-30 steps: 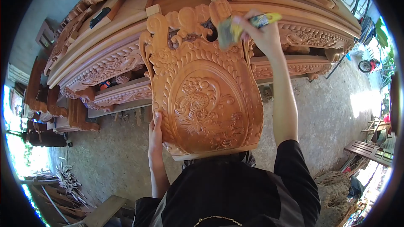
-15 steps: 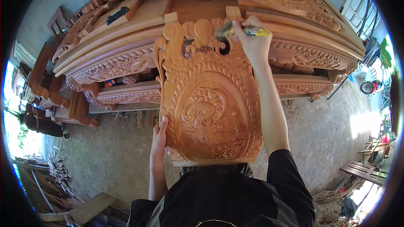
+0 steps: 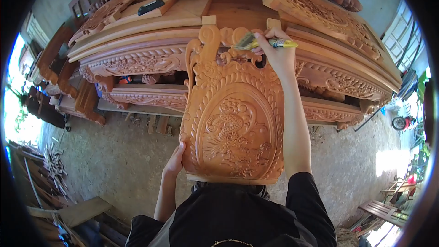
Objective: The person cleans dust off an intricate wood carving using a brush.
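Observation:
A carved wooden panel (image 3: 238,132) with an oval relief stands tilted in front of my body, its scrolled top toward the wooden bench. Near its lower left edge, my left hand (image 3: 175,159) grips the side, thumb on the front and the other fingers hidden behind. My right hand (image 3: 276,50) is closed round the yellow handle of a paintbrush (image 3: 247,42). The brush's bristles point left, over the scrolled cutouts at the panel's top.
Behind the panel stands a large carved wooden bench (image 3: 141,45) with loose carved boards on top. A small black object (image 3: 151,7) lies on its left side. Wood scraps (image 3: 55,167) are heaped at left, and a slatted wooden piece (image 3: 384,212) sits at right.
The brush has swung so its bristles sit slightly further right and lower along the panel's top. The whole view has shifted, while my left hand keeps its grip on the panel's edge.

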Tool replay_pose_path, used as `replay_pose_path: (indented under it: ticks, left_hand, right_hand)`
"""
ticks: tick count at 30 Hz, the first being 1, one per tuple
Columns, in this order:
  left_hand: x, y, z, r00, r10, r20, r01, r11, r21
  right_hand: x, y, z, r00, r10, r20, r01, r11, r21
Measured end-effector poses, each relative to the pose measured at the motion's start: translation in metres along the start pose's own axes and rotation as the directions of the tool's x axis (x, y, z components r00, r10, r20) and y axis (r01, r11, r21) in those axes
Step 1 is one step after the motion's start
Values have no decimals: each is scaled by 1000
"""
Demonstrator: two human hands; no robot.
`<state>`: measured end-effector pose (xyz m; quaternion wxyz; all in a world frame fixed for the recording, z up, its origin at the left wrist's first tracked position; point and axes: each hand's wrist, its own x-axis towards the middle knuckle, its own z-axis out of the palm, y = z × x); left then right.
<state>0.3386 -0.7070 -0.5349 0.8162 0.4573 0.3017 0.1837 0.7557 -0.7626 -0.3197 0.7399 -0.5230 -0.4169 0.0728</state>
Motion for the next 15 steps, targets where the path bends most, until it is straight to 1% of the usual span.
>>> replay_pose_path:
  ticks: [1, 2, 3, 4, 6, 7, 8, 9, 10, 11, 12, 13, 14, 15]
  left_hand:
    - [-4, -8, -8, 1000, 7, -12, -7, 1000, -8]
    - [-8, -12, -14, 998, -41, 38, 41, 999, -7]
    - [-13, -18, -20, 992, -89, 87, 89, 996, -4]
    - [-17, -25, -23, 994, -81, 76, 82, 997, -13]
    - [-25, -35, -28, 988, -132, 83, 135, 990, -34]
    - [-28, -40, -31, 989, -132, 67, 135, 990, -44]
    - [-33, -46, -36, 983, -158, 96, 168, 981, -96]
    - [-37, -52, -41, 975, -182, 126, 200, 968, -149]
    - [-41, -58, -46, 976, -187, 109, 203, 966, -162]
    - [-45, -63, -51, 976, -184, 119, 200, 970, -138]
    - [-46, -67, -56, 975, -178, 133, 194, 974, -115]
    - [-46, -73, -59, 977, -168, 134, 185, 974, -127]
    - [-49, -77, -61, 978, -159, 133, 177, 974, -142]
    - [-60, -86, -60, 980, -161, 115, 178, 971, -161]
  right_hand:
    - [2, 3, 2, 979, -155, -130, 126, 970, -209]
    - [5, 2, 6, 918, -329, -222, 214, 882, -421]
    - [8, 1, 10, 760, -618, -204, 351, 654, -670]
    - [10, 0, 15, 763, -616, -196, 361, 658, -661]
    - [12, -1, 28, 792, -609, -40, 429, 602, -673]
    - [16, 15, 33, 935, -353, -18, 315, 854, -414]
    - [14, 10, 41, 941, -339, -8, 307, 862, -403]
    - [13, -5, 50, 983, -169, 73, 184, 925, -333]
    - [11, -11, 59, 986, 0, 166, 46, 961, -274]
    - [11, -6, 68, 992, -109, 58, 121, 952, -282]
    - [14, 1, 73, 993, -98, 72, 114, 954, -277]
    - [16, 13, 79, 961, -277, 25, 262, 870, -418]
    - [15, 22, 85, 893, -450, 9, 380, 743, -551]
    - [10, 32, 89, 899, -436, 26, 380, 751, -540]
